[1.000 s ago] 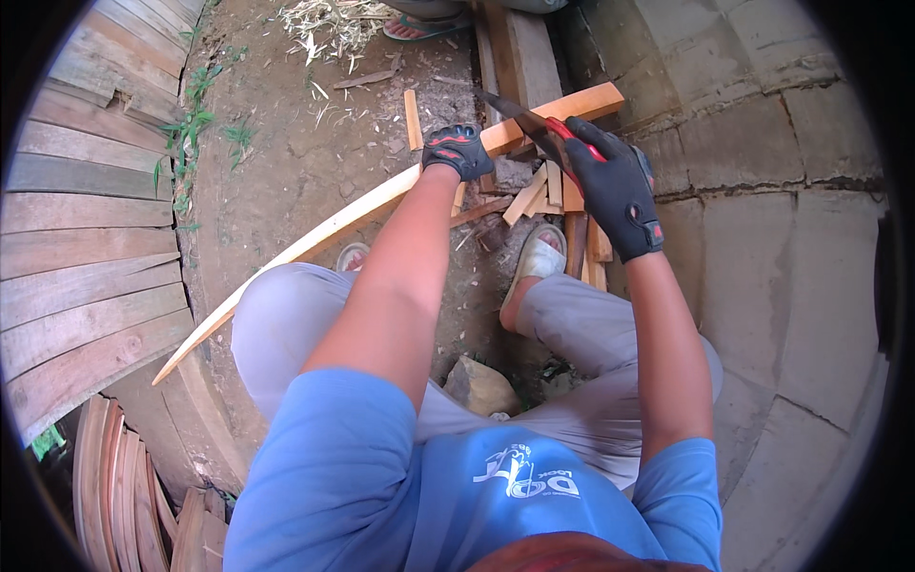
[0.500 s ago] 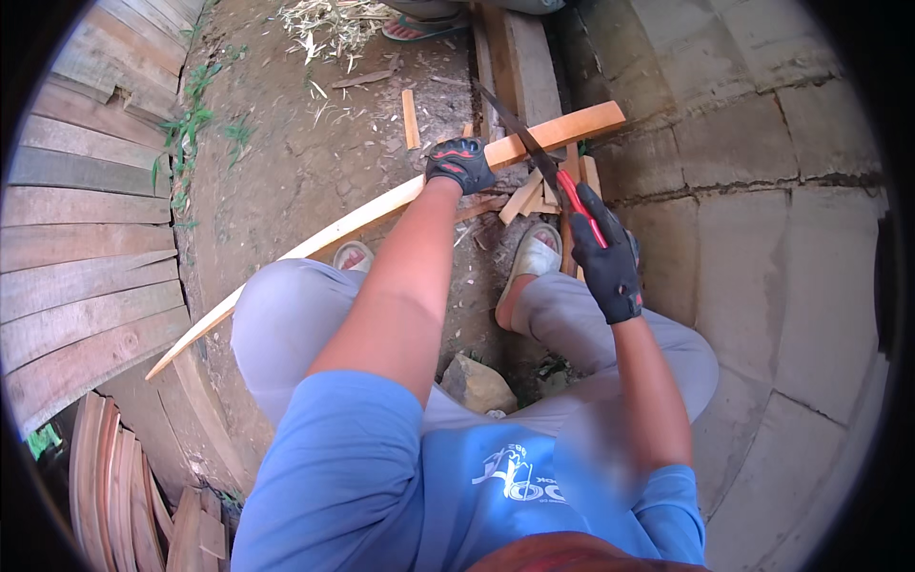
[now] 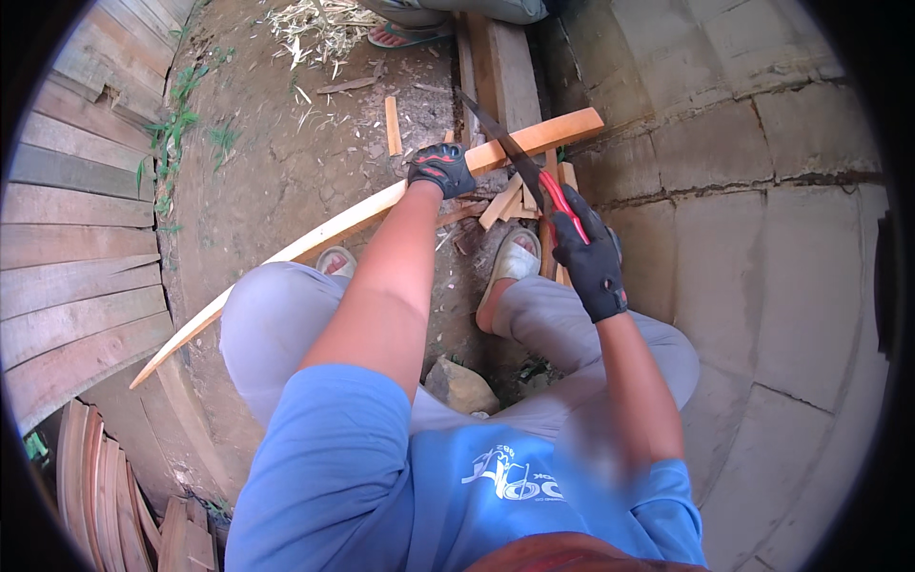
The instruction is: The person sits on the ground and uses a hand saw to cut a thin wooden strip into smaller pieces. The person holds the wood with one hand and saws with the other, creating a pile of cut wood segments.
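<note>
In a black glove with red trim, my left hand (image 3: pixel 441 170) is closed around a long, pale wooden strip (image 3: pixel 355 215) and presses it down. The strip runs slantwise from a narrow tip at lower left to a blunt, wider end at upper right. My right hand (image 3: pixel 595 265), also gloved in black, grips the red and black handle of a handsaw (image 3: pixel 498 132). Its dark blade crosses the strip just right of my left hand. How deep the teeth sit in the wood cannot be made out. A thick wooden beam (image 3: pixel 511 71) lies beyond the blade.
Several short wood offcuts (image 3: pixel 502 202) lie under the strip, near my sandalled foot (image 3: pixel 513 259). Another person's foot (image 3: pixel 410 34) and a heap of shavings (image 3: pixel 319 33) are at the far side. A concrete block wall (image 3: pixel 720 248) stands right, wooden boards (image 3: pixel 81 238) left, a stone (image 3: pixel 461 383) between my legs.
The whole view has shifted a little, so everything appears slightly farther left. Both hands keep their grips, and the saw stays across the strip at about the same spot.
</note>
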The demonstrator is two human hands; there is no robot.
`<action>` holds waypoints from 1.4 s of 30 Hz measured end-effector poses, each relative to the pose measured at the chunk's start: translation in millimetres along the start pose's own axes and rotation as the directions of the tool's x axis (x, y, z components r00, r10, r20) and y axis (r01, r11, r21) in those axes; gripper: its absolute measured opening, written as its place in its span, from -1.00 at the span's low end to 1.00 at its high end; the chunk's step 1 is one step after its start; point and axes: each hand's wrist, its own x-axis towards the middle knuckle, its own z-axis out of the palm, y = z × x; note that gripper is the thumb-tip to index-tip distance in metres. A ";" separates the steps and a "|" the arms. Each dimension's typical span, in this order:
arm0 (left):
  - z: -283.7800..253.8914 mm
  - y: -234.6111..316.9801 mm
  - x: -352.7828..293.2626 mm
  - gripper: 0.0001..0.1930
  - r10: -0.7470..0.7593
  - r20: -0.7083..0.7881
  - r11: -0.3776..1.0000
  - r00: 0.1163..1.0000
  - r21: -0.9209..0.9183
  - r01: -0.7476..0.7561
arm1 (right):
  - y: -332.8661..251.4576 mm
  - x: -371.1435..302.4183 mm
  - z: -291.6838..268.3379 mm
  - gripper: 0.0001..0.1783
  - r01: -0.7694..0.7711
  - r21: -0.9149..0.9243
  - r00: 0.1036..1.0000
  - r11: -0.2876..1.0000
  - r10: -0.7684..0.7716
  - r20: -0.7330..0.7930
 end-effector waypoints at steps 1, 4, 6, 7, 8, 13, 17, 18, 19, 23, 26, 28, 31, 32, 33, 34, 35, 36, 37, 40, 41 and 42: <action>3.6 1.9 -1.5 -0.37 -0.009 -0.005 1.000 1.000 0.005 0.009 | -8.2 -7.1 -2.7 -0.43 -0.089 0.045 0.996 0.995 0.088 0.021; 4.7 0.7 1.8 -0.37 0.022 -0.033 1.000 0.999 -0.002 -0.022 | 10.5 -28.9 -17.1 -0.42 0.135 -0.104 0.985 0.985 -0.145 -0.092; -0.4 -3.2 0.4 -0.37 0.013 0.017 1.000 1.000 0.000 -0.013 | -2.0 -58.7 -32.9 -0.41 0.056 -0.076 0.996 0.995 -0.062 -0.071; -0.2 -1.2 -1.2 -0.38 0.006 0.008 1.000 1.000 -0.006 -0.006 | -12.7 -79.4 -43.9 -0.40 -0.038 -0.043 0.998 0.998 0.035 -0.051; 0.0 -1.2 -2.7 -0.38 -0.005 -0.003 1.000 1.000 -0.006 0.005 | -11.7 -95.7 -51.0 -0.40 -0.059 -0.053 0.997 0.997 0.057 -0.048; 1.8 3.4 -1.6 -0.42 -0.028 -0.018 1.000 0.999 0.008 0.028 | -14.8 -141.9 -77.1 -0.41 -0.061 -0.152 0.997 0.986 0.052 -0.064; 3.0 3.8 -2.2 -0.45 -0.011 -0.034 1.000 0.999 0.013 0.012 | -21.7 -130.8 -77.1 -0.47 -0.060 -0.160 0.993 0.985 0.042 -0.113; 3.0 3.0 -2.9 -0.46 -0.010 -0.038 1.000 0.999 0.017 0.011 | -28.0 -118.8 -74.6 -0.48 -0.094 -0.141 0.991 0.986 0.079 -0.106; 3.5 2.5 -3.8 -0.46 -0.007 -0.038 1.000 0.999 0.018 0.007 | -33.0 -105.6 -71.7 -0.49 -0.132 -0.126 0.988 0.983 0.119 -0.100; 7.6 2.5 -5.4 -0.47 0.007 -0.066 1.000 0.998 0.017 -0.006 | -13.1 -41.9 -40.5 -0.51 0.119 -0.241 0.976 0.963 -0.158 -0.149; 7.4 5.5 -6.1 -0.45 0.010 -0.081 1.000 0.997 0.025 -0.008 | -19.1 -1.7 -18.6 -0.53 0.282 -0.268 0.931 0.921 -0.330 -0.155; 6.3 5.6 -4.1 -0.45 -0.013 -0.072 1.000 0.997 0.014 0.014 | -21.3 12.6 -13.7 -0.55 0.305 -0.268 0.925 0.914 -0.351 -0.146; 4.2 5.1 -6.2 -0.45 -0.017 -0.079 1.000 0.997 0.023 0.019 | -25.9 28.9 -22.3 -0.56 0.297 -0.249 0.926 0.922 -0.341 -0.160; 4.7 4.0 -6.2 -0.46 -0.022 -0.076 0.999 0.997 0.029 0.024 | -25.8 32.0 -24.3 -0.56 0.306 -0.273 0.922 0.912 -0.356 -0.153; 5.2 3.2 -5.9 -0.46 -0.026 -0.072 0.999 0.997 0.035 0.029 | -24.2 34.4 -25.8 -0.55 0.315 -0.296 0.918 0.902 -0.369 -0.147; 5.1 3.1 -5.8 -0.50 -0.023 -0.080 1.000 0.997 0.007 0.024 | -22.5 35.8 -26.6 -0.55 0.319 -0.317 0.915 0.893 -0.377 -0.143; 6.2 5.5 -5.8 -0.51 -0.008 -0.123 1.000 0.992 0.014 0.010 | -23.0 36.8 -28.3 -0.55 0.319 -0.323 0.916 0.891 -0.377 -0.138; 9.0 9.3 -7.0 -0.53 0.008 -0.166 1.000 0.986 0.022 -0.004 | -24.5 37.4 -30.2 -0.55 0.318 -0.329 0.916 0.889 -0.377 -0.134; 13.5 11.8 -8.3 -0.54 0.022 -0.207 0.999 0.978 0.030 -0.016 | -26.1 37.4 -30.2 -0.55 0.318 -0.334 0.917 0.887 -0.377 -0.129; 25.8 23.2 -4.9 -0.61 0.023 -0.341 0.996 0.940 0.091 0.009 | -36.6 32.8 -27.3 -0.56 0.313 -0.327 0.923 0.892 -0.367 -0.118; 28.9 23.4 -3.7 -0.62 0.005 -0.366 0.995 0.931 0.090 0.030 | -36.1 33.8 -27.3 -0.55 0.371 -0.377 0.896 0.848 -0.434 -0.094; 28.8 20.5 0.0 -0.62 -0.036 -0.347 0.996 0.937 0.059 0.060 | -35.9 36.3 -27.0 -0.55 0.427 -0.426 0.865 0.798 -0.498 -0.065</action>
